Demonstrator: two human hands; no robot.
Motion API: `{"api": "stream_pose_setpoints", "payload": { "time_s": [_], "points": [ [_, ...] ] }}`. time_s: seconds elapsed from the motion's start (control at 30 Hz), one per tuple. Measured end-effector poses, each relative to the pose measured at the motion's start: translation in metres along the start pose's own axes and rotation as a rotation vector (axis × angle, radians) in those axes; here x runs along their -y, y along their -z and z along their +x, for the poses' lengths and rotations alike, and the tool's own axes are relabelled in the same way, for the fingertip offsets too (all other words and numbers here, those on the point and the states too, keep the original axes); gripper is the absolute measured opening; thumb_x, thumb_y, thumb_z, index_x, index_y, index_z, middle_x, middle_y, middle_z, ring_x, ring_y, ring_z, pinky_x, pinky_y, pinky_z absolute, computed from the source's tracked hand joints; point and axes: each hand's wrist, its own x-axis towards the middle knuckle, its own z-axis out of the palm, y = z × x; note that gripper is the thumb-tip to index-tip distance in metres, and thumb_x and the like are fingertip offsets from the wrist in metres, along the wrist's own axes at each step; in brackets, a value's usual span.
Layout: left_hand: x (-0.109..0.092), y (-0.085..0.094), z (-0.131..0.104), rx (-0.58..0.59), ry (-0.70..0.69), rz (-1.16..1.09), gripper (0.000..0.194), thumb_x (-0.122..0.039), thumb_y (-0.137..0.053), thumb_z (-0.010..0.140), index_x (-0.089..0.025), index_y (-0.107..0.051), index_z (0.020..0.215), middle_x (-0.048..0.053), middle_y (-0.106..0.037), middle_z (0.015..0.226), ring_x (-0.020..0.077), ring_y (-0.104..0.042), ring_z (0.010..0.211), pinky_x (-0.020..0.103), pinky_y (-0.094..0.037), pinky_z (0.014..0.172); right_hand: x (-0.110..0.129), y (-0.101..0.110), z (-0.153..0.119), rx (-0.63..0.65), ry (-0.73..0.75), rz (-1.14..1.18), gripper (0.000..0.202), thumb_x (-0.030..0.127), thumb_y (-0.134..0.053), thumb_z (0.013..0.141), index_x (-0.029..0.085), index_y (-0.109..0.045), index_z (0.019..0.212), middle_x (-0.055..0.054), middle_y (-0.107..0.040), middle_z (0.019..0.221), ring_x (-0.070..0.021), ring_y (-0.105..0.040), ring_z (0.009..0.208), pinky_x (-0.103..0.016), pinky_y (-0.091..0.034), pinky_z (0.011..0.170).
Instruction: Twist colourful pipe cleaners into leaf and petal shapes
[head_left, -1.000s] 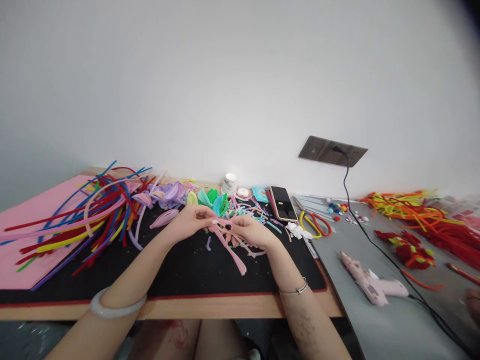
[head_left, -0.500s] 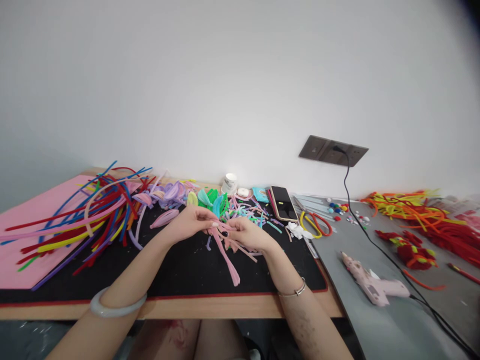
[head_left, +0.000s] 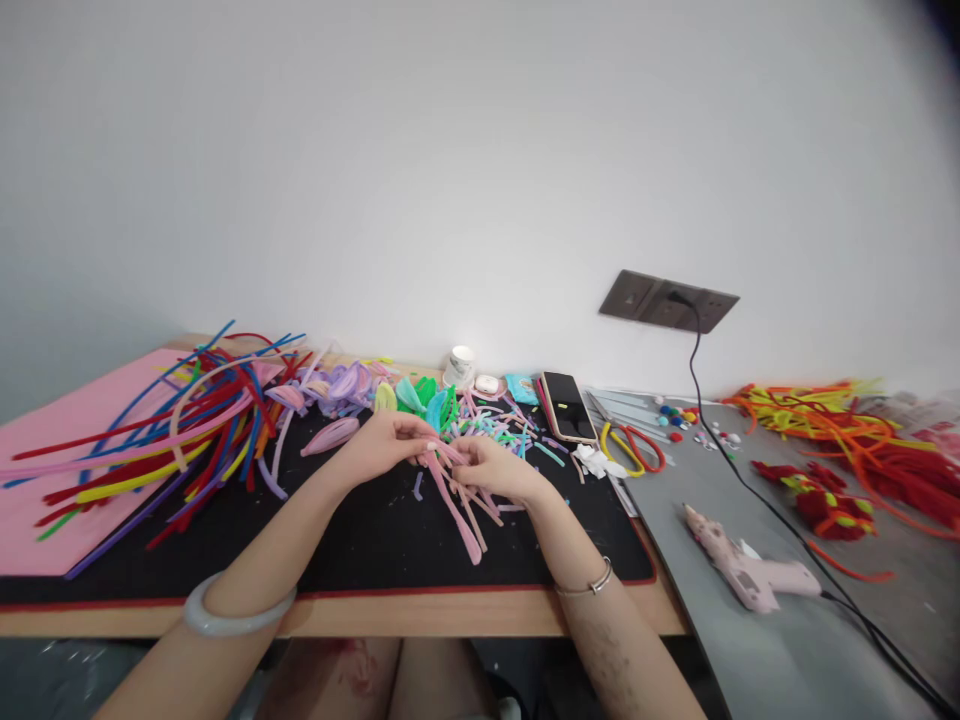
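Between my hands are pink pipe cleaners (head_left: 459, 520), bent into long strips whose ends point down toward the table's front edge. My left hand (head_left: 386, 445) pinches them at their upper end between thumb and fingers. My right hand (head_left: 491, 468) is closed on the same bundle from the other side, and its fingertips partly hide the spot it grips. A lilac-pink looped petal (head_left: 330, 436) lies on the black mat (head_left: 360, 560) left of my left hand. Cut pipe cleaner pieces (head_left: 517, 425) are scattered behind my right hand.
Long coloured pipe cleaners (head_left: 217, 420) are heaped on pink sheets (head_left: 45, 400) at left. Behind stand a paper cup (head_left: 459, 366), a phone (head_left: 568, 406) and scissors (head_left: 631, 448). On the grey table at right lie a pink glue gun (head_left: 750, 565) with its cord and red pipe cleaners (head_left: 900, 470).
My right fingers have shifted on the pink bundle, and its hanging strips have fanned out slightly to the right. My left hand has hardly moved.
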Motion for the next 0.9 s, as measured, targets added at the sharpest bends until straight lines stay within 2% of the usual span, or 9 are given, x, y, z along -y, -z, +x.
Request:
{"api": "stream_pose_setpoints", "payload": {
  "time_s": [0.1,0.2,0.37,0.5,0.57,0.67,0.73,0.8,0.9],
  "points": [
    [0.000,0.001,0.001,-0.022,0.000,0.011,0.025,-0.037,-0.068,0.072,-0.015,-0.071,0.083,0.003,-0.070,0.068,0.0149,-0.062,0.060,0.026,-0.050,0.061,0.000,0.000,-0.001,0.002,0.014,0.035,0.036,0.009,-0.054,0.063,0.019,-0.047,0.096,0.007,-0.058,0.064,-0.0093,-0.055,0.051,-0.020,-0.045,0.051],
    [-0.002,0.001,0.000,-0.043,0.014,0.015,0.025,-0.037,-0.069,0.071,-0.015,-0.071,0.083,0.002,-0.069,0.066,0.0140,-0.061,0.059,0.025,-0.049,0.059,0.002,-0.001,-0.004,-0.017,0.056,-0.037,0.042,0.007,-0.055,0.061,0.021,-0.041,0.098,0.008,-0.057,0.065,-0.0091,-0.053,0.052,-0.020,-0.043,0.050],
    [-0.009,0.002,-0.002,-0.113,0.064,-0.019,0.026,-0.037,-0.070,0.068,-0.014,-0.070,0.082,0.002,-0.069,0.066,0.0135,-0.061,0.058,0.025,-0.050,0.059,0.002,0.004,-0.007,-0.069,0.150,-0.298,0.039,0.004,-0.055,0.059,0.020,-0.044,0.094,0.007,-0.050,0.072,-0.0086,-0.046,0.060,-0.019,-0.037,0.053],
    [-0.002,0.008,0.000,-0.226,0.050,-0.076,0.034,-0.041,-0.071,0.067,-0.013,-0.069,0.086,0.004,-0.071,0.071,0.0157,-0.064,0.063,0.027,-0.052,0.062,-0.004,0.011,-0.003,-0.165,0.175,-0.452,0.029,0.007,-0.055,0.064,0.019,-0.048,0.089,0.005,-0.049,0.074,-0.0107,-0.047,0.065,-0.022,-0.038,0.057],
    [0.003,0.010,0.002,-0.285,0.028,-0.086,0.037,-0.043,-0.072,0.067,-0.013,-0.069,0.087,0.004,-0.071,0.072,0.0170,-0.065,0.066,0.027,-0.053,0.063,-0.003,0.013,-0.001,-0.284,0.248,-0.525,0.029,0.009,-0.052,0.068,0.018,-0.050,0.095,0.002,-0.054,0.080,-0.0130,-0.051,0.070,-0.025,-0.041,0.063],
    [0.007,0.009,0.004,-0.342,0.016,-0.077,0.038,-0.046,-0.072,0.066,-0.014,-0.069,0.085,0.004,-0.071,0.072,0.0181,-0.066,0.068,0.028,-0.053,0.062,0.004,0.013,-0.002,-0.606,0.451,-0.698,0.033,0.011,-0.055,0.072,0.018,-0.055,0.104,-0.007,-0.060,0.102,-0.0205,-0.054,0.094,-0.034,-0.043,0.083],
    [0.006,0.005,0.004,-0.354,0.007,-0.067,0.039,-0.049,-0.072,0.066,-0.015,-0.069,0.084,0.004,-0.071,0.071,0.0184,-0.066,0.067,0.028,-0.053,0.062,0.010,0.011,-0.004,-0.775,0.566,-0.807,0.023,0.014,-0.058,0.076,0.018,-0.061,0.098,-0.010,-0.061,0.106,-0.0243,-0.052,0.105,-0.039,-0.039,0.093],
    [0.004,0.000,0.004,-0.343,-0.010,-0.058,0.039,-0.049,-0.071,0.067,-0.015,-0.068,0.084,0.004,-0.070,0.071,0.0183,-0.066,0.066,0.028,-0.053,0.062,0.013,0.007,-0.006,-0.773,0.618,-0.841,0.011,0.017,-0.056,0.083,0.019,-0.065,0.089,-0.009,-0.064,0.098,-0.0235,-0.054,0.100,-0.038,-0.041,0.091],
    [0.000,-0.008,0.002,-0.295,-0.029,-0.077,0.037,-0.048,-0.070,0.068,-0.014,-0.068,0.085,0.004,-0.071,0.072,0.0181,-0.067,0.068,0.028,-0.053,0.063,0.011,0.000,-0.006,-0.588,0.609,-0.811,0.016,0.022,-0.052,0.089,0.021,-0.068,0.090,-0.008,-0.067,0.090,-0.0192,-0.060,0.088,-0.031,-0.045,0.081]
  ]
}}
